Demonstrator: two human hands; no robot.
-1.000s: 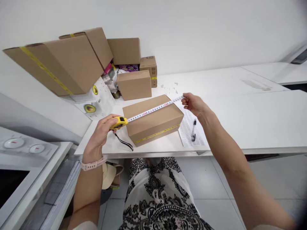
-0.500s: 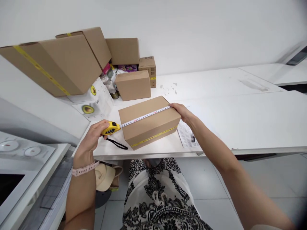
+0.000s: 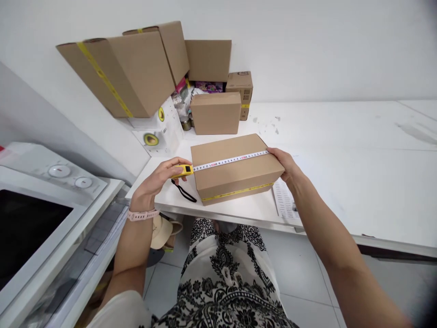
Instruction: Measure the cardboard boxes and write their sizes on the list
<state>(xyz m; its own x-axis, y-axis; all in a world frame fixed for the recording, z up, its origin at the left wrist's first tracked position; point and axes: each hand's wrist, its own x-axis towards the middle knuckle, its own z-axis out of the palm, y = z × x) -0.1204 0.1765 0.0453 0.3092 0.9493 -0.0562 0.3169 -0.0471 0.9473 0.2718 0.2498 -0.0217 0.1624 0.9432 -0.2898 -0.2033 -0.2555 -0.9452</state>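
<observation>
A closed cardboard box (image 3: 235, 177) with yellow tape along its front side lies on the white table. My left hand (image 3: 159, 177) grips a yellow tape measure (image 3: 186, 170) at the box's left edge, fingers wrapped over the case. From it the white blade (image 3: 232, 161) runs out straight across the box's top, numbers up. At the right edge of the box, my right hand (image 3: 286, 165) is closed on the blade's end and rests against the box corner. A black wrist strap (image 3: 186, 195) hangs from the case onto the table.
Large cardboard boxes (image 3: 136, 73) stand on white avocado-print boxes (image 3: 164, 136) at the back left. A smaller carton (image 3: 216, 116) stands behind the measured box. Printed paper (image 3: 283, 200) lies under my right wrist. A white microwave (image 3: 44, 196) is at the left.
The view has turned left, so everything sits further right. My left hand has tilted the tape measure case, and its black side no longer shows. The blade still spans the box.
</observation>
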